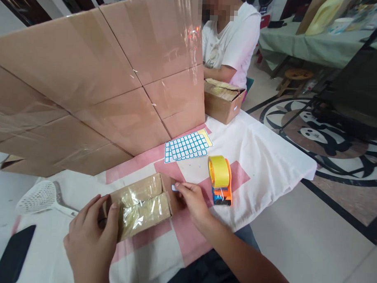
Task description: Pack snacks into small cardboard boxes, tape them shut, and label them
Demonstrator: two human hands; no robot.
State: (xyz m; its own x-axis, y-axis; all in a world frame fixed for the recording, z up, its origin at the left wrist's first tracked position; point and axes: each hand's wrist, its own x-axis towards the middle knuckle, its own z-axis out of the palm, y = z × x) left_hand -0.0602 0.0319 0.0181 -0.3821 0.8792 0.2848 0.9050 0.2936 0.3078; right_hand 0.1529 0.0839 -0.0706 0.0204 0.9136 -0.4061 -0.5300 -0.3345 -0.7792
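A small cardboard box [144, 204], with shiny clear tape over its top flaps, lies on the table in front of me. My left hand [94, 233] grips its left end, thumb on the near side and fingers over the far side. At the right end, my right hand [191, 199] pinches a small white sticker with a blue edge [174, 187] against or just beside the end face; contact is unclear. Sheets of blue-bordered stickers [188, 147] lie beyond the box. To the right of my right hand stands an orange tape dispenser [229, 182] with a yellow roll [218, 171].
Large stacked cardboard boxes [107, 81] form a wall at the back left. Another taped box [222, 103] sits at the far corner, near a seated person [230, 44]. A white slotted skimmer [39, 198] and a dark flat object [14, 255] lie left on the checked cloth [191, 236].
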